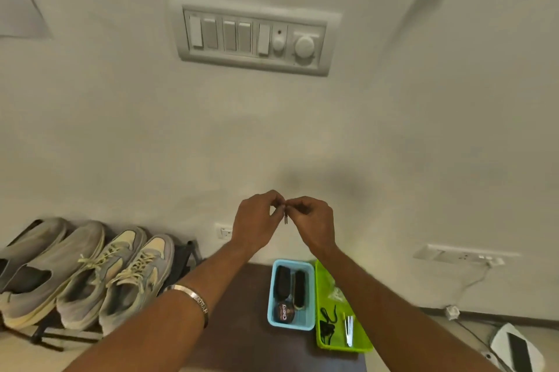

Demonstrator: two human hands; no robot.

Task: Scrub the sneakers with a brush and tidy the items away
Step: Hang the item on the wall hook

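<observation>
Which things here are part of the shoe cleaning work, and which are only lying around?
Job: the laced sneakers on the rack, two brushes and polish tin in the blue tray, the green tray, the small dark thing both hands pinch.

Not the job: grey slip-ons, wall switch panel, white cable.

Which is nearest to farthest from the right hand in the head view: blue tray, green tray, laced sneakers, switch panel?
From the right hand:
1. Blue tray and green tray, below it; too close to call.
2. Laced sneakers, far left.
3. Switch panel, high on the wall.
</observation>
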